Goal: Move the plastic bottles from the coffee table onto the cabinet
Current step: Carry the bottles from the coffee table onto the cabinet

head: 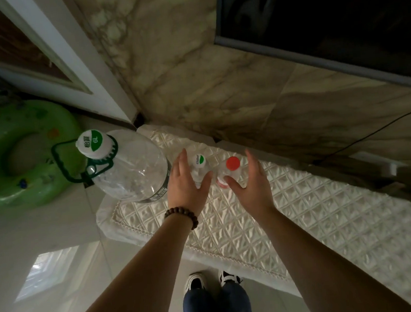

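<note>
Two small clear plastic bottles stand upright side by side on the cabinet top (290, 213), which has a white quilted cover. One has a white-and-green cap (199, 160), the other a red cap (233, 163). My left hand (187, 184) is spread around the left side of the green-capped bottle, fingers apart, thumb touching its front. My right hand (250, 179) is spread around the right side of the red-capped bottle, thumb at its front. Neither hand is closed on a bottle. A large clear 6L jug (129, 166) with a green handle stands at the cabinet's left end.
A marble wall rises right behind the cabinet, with a dark TV screen (323, 16) above and a black cable (370, 133) at the right. On the floor to the left lies a green inflatable ring (22, 158) by a white door frame. My feet are below the cabinet's front edge.
</note>
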